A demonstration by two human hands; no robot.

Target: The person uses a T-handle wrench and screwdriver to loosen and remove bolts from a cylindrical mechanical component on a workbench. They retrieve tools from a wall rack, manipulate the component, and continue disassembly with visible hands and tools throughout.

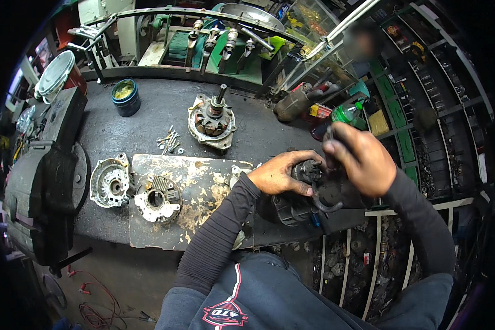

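Note:
My left hand [280,175] is wrapped round a dark cylindrical part [308,171] above the bench's right front edge. My right hand [360,162] is closed just above and right of it, fingers curled on something dark that I cannot make out. Under both hands is a dark, grimy metal body [289,209] with a curved piece at its right. To the left, a painted board [198,220] carries a round plate with fins [157,201]. A silver housing [109,181] lies beside it. Farther back are a rotor in its housing [214,121] and several loose bolts [169,140].
A large vise [36,195] fills the bench's left end. A blue tub [125,99] of yellowish paste stands behind. A tool rack [148,71] borders the back. A green-capped bottle [346,114] stands behind my right hand. Partitioned shelves [429,88] line the right, near a person's blurred head [360,41].

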